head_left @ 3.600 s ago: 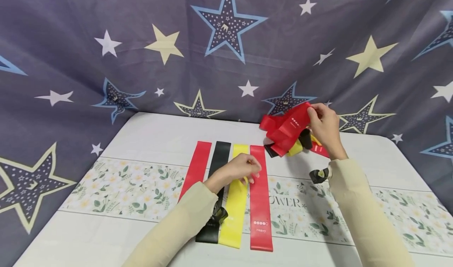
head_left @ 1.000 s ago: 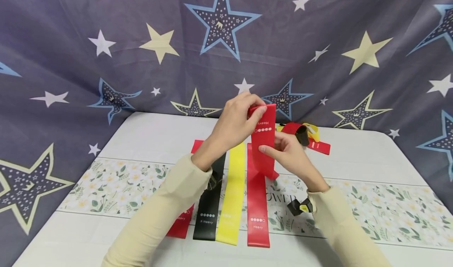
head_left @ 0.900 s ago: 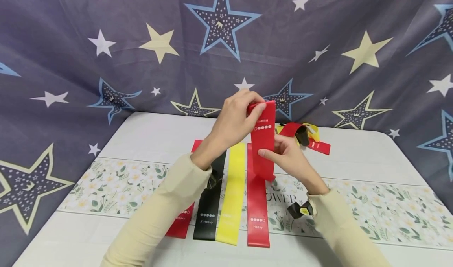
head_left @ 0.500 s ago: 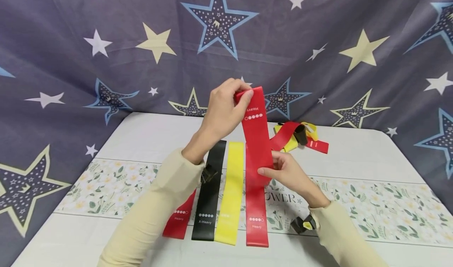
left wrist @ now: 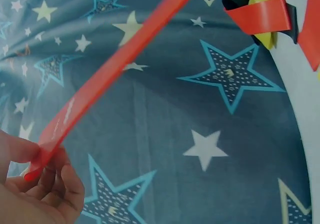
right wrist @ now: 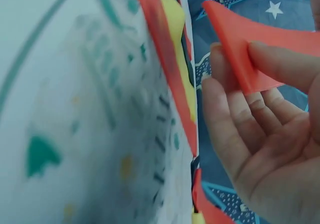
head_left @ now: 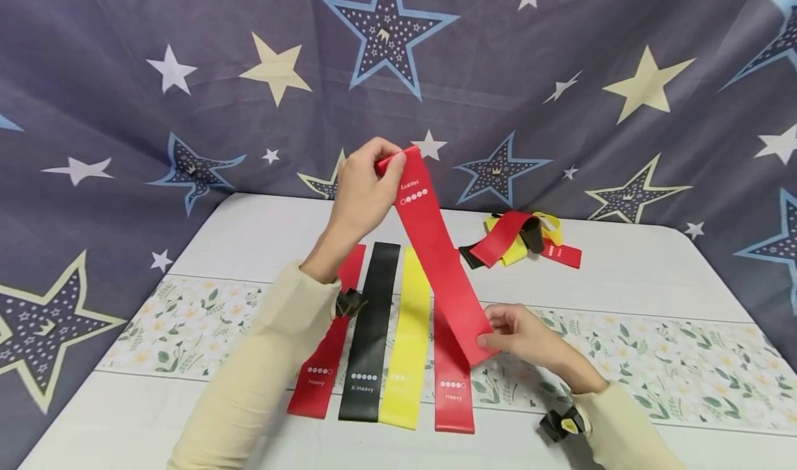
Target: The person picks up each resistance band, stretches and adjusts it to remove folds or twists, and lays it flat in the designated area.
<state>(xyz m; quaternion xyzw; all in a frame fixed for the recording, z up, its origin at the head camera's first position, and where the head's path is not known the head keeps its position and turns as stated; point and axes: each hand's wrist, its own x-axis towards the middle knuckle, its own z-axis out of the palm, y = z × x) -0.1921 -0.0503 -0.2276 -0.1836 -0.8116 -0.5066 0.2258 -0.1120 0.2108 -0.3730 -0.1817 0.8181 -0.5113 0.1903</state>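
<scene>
A red resistance band (head_left: 436,248) marked "Heavy" stretches slantwise between both hands, raised over the table. My left hand (head_left: 366,190) pinches its upper end between thumb and fingers; in the left wrist view that end (left wrist: 50,144) curls over the fingers. Its lower end is pinched by my right hand (head_left: 523,335), thumb on top, as the right wrist view shows at the band's corner (right wrist: 245,59). Beneath, another red band (head_left: 453,401) lies flat, partly covered by the held one. To its left lie a yellow band (head_left: 407,359), a black band (head_left: 370,331) and a red band (head_left: 320,373).
A loose heap of red, black and yellow bands (head_left: 507,238) lies at the back right of the white table (head_left: 623,269). A floral strip (head_left: 205,324) runs across the tabletop. Behind stands a dark curtain (head_left: 498,61) printed with stars.
A red band was lifted from the heap and brought to the middle. Since then my left hand has moved left and up, my right hand down and right, drawing the band out at a slant.
</scene>
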